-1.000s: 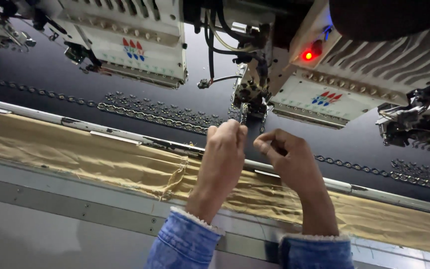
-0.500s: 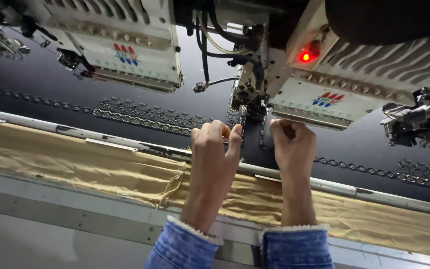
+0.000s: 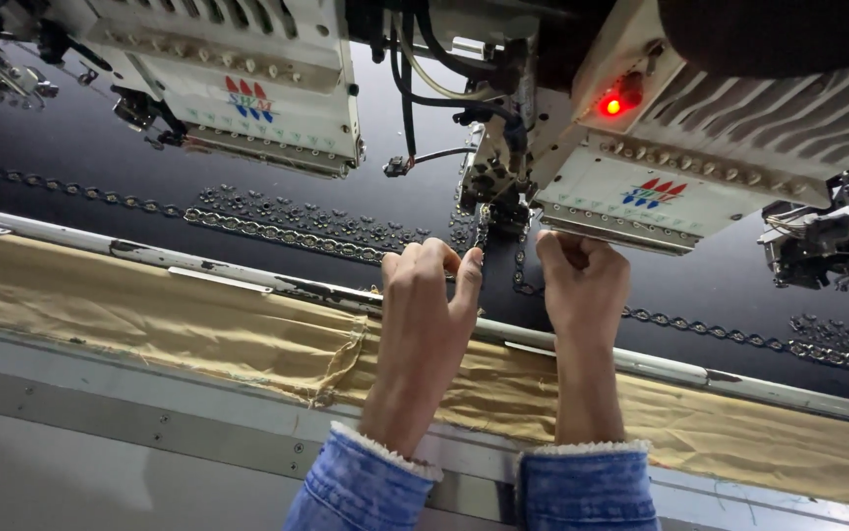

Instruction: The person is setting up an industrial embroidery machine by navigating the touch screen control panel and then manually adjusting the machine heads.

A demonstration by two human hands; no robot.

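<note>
Reaching up under the sewing head (image 3: 503, 192), the left hand (image 3: 424, 305) is pinching something tiny, maybe thread, fingers pressed together; the right hand (image 3: 582, 285) is curling shut beside it. Shiny rows (image 3: 287, 228) are already crossing the black cloth (image 3: 80, 157), more bare cloth is waiting

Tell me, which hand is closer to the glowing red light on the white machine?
The right hand. It sits raised almost straight below the round red light, under that white embroidery head. The left hand is further off, below and to the light's left.
</note>
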